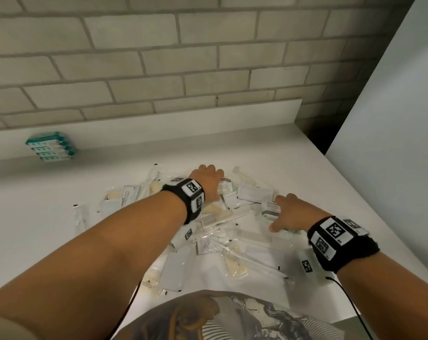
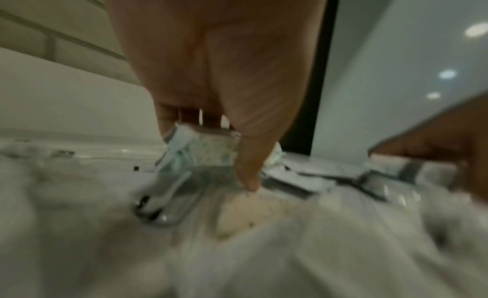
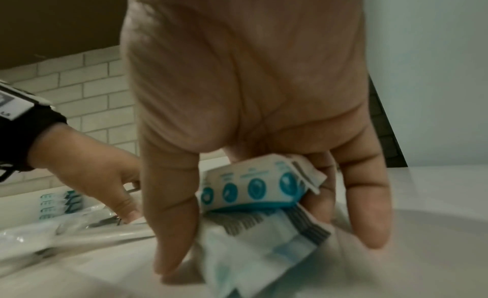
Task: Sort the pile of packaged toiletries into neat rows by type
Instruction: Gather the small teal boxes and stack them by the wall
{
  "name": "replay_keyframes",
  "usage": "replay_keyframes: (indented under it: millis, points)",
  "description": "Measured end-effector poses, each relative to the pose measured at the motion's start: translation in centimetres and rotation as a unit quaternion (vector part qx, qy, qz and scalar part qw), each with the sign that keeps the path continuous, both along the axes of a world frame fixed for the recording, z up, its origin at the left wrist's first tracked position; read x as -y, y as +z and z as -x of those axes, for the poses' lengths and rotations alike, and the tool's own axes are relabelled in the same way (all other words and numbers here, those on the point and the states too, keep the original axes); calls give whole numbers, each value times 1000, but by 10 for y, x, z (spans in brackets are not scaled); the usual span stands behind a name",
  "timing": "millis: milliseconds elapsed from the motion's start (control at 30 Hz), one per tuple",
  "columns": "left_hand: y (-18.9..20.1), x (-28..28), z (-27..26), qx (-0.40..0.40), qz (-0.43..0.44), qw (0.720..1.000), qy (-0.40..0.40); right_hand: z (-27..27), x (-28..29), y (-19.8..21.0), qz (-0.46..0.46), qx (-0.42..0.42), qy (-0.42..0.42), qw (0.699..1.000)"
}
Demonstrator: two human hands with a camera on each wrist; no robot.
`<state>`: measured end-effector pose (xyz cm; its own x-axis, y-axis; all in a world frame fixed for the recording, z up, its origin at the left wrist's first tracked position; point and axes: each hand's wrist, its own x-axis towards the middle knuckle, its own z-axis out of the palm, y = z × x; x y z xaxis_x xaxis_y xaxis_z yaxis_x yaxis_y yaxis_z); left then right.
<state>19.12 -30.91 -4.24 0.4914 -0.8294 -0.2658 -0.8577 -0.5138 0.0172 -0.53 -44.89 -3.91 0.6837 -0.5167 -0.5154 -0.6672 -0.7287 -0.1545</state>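
Note:
A loose pile of packaged toiletries [image 1: 208,241] covers the white counter [image 1: 343,204]: combs [image 1: 253,235], toothbrushes [image 1: 247,257], flat sachets and small boxes. My left hand [image 1: 209,179] reaches over the pile's far side; its fingers and thumb pinch a small white-and-teal box [image 2: 208,150]. My right hand [image 1: 279,213] is at the pile's right edge and grips two teal-and-white boxes, one [image 3: 253,185] stacked on the other [image 3: 264,235], low against the counter. A neat row of matching teal boxes [image 1: 51,147] lies at the back left.
A raised ledge [image 1: 159,123] and a brick wall [image 1: 183,57] run behind the counter. A white panel [image 1: 392,106] stands at the right with a dark gap beside it. The counter's right edge [image 1: 404,241] is close to my right wrist.

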Motion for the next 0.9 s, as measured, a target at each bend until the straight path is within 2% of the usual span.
replay_keyframes:
  millis: [133, 267, 367, 433, 533, 700, 833, 900]
  points:
    - [-3, -2, -1, 47, 30, 998, -13, -1, -1, 6, 2, 3, 14, 1000]
    - [10, -25, -2, 2, 143, 990, 14, -8, -4, 24, -13, 86, 14, 996]
    - [28, -58, -1, -18, 222, 974, 45, -21, -22, 44, -18, 157, 35, 987]
    - [42, -88, -2, -69, 271, 957, 73, -31, -43, 54, -25, 170, 64, 983]
    - [56, -144, -4, -146, 325, 925, 133, -50, -84, 60, -48, 153, 130, 978]
    - [58, -252, -15, -125, 309, 915, 228, -78, -183, 61, -51, 98, 276, 955]
    - [49, -335, -22, -141, 323, 878, 324, -98, -282, 44, -69, 40, 411, 908]
    - [40, -372, -23, -184, 333, 855, 353, -109, -327, 33, -71, 17, 460, 885]
